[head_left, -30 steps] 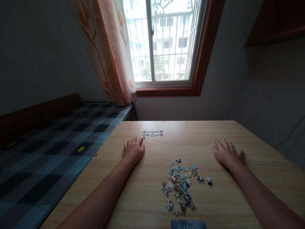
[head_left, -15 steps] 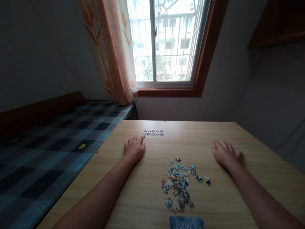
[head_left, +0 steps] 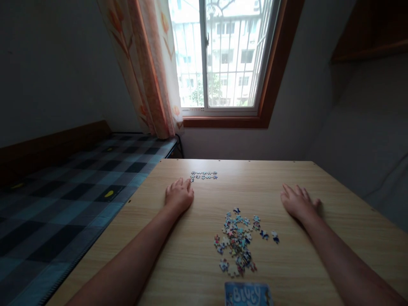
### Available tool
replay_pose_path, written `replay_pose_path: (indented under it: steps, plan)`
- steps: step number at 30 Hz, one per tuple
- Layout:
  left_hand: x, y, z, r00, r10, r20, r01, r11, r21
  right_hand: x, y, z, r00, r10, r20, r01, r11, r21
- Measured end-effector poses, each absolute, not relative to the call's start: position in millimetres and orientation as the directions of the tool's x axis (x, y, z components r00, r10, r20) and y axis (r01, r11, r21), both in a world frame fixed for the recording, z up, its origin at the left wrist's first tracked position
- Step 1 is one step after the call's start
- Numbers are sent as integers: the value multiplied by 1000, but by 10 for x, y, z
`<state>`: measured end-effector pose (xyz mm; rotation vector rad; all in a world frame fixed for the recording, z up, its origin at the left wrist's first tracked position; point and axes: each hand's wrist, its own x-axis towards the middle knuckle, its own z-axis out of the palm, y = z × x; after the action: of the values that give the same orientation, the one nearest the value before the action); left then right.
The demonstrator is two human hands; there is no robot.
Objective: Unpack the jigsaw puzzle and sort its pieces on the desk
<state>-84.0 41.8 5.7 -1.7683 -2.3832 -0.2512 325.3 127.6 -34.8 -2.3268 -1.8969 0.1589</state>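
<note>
Head view: puzzle pieces lie on a pale wooden table. Most form a loose pile (head_left: 237,240) between the forearms, near the table's close edge; two dark-blue pieces (head_left: 275,237) lie just beside it, on the right. Farther off, toward the window, two short rows (head_left: 203,177) of pieces run side by side, with one more piece (head_left: 192,180) below their left end. The left hand (head_left: 179,195) rests palm down beside the rows, fingers loosely extended, the index fingertip at that extra piece; whether they touch cannot be told. The right hand (head_left: 298,202) lies palm down, well apart from the rows, fingers spread and thumb out to the side, on bare table (head_left: 248,191). Below the pile, cut by the lower border, is a blue box (head_left: 247,293) lettered "BLUEY". At left stands a bed (head_left: 76,199) with a checked cover; beyond the table are an orange-flowered curtain (head_left: 149,72) and a barred window (head_left: 229,59) framed in reddish brown. A shelf (head_left: 372,38) occupies the upper right.
</note>
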Motion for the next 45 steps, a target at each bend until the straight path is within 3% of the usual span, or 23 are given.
replay_pose_path:
  steps: [14,16,19,22,25,27,29,33,38,45]
  plan:
    - [-849,439,51,-309,918,250,951,292,103,3253,1251,-323,199,980,23,965,-192,-181]
    - [-828,421,100,-278,901,332,955,224,192,3258,1240,-301,206,978,17,964,-200,-178]
    - [-752,386,194,-123,888,443,948,-26,316,3265,1241,-268,206,979,3,962,-202,-182]
    - [-605,325,314,167,961,219,889,-243,387,3268,1250,-248,206,979,-5,961,-203,-189]
    - [-415,212,491,431,895,-116,832,-345,434,3270,1254,-237,203,979,-1,960,-199,-198]
    - [-286,102,636,452,838,-307,861,-319,397,3272,1255,-232,199,980,0,960,-194,-201]
    - [-163,-27,769,398,807,-437,912,-296,284,3273,1255,-226,196,981,-4,960,-192,-204]
    - [49,-269,868,345,828,-442,938,-328,117,3270,1250,-211,198,980,-6,958,-195,-210]
    - [186,-385,751,322,847,-422,941,-335,47,3260,1244,-202,200,980,-11,957,-198,-211]
    - [152,-331,858,294,793,-534,930,-367,-32,3281,1272,-235,196,981,-7,958,-193,-210]
